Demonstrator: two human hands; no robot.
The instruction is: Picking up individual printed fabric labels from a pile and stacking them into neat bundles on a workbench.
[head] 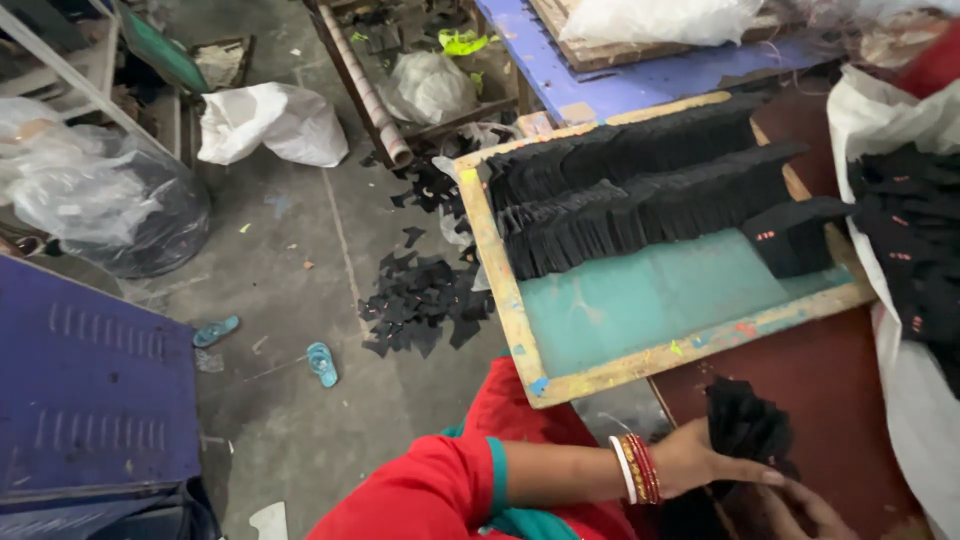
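Note:
My left hand (695, 460), with red and white bangles on the wrist and a red sleeve, grips a bundle of black cut pieces (745, 425) over the brown tabletop (830, 370). My right hand (808, 508) lies at the bottom edge, fingers against the bundle's lower end. It is mostly cut off, so its grip is unclear. Beyond them sits a wooden-framed tray (512, 300) with a teal floor. It holds rows of upright black pieces (620, 200) along its far half.
A white sack of black pieces (915, 250) lies at the right. Black scraps (420, 300) and two blue sandals (322, 362) are on the concrete floor. A blue metal cabinet (90, 390) stands at the left, with white bags (270, 120) and a blue bench (640, 80) beyond.

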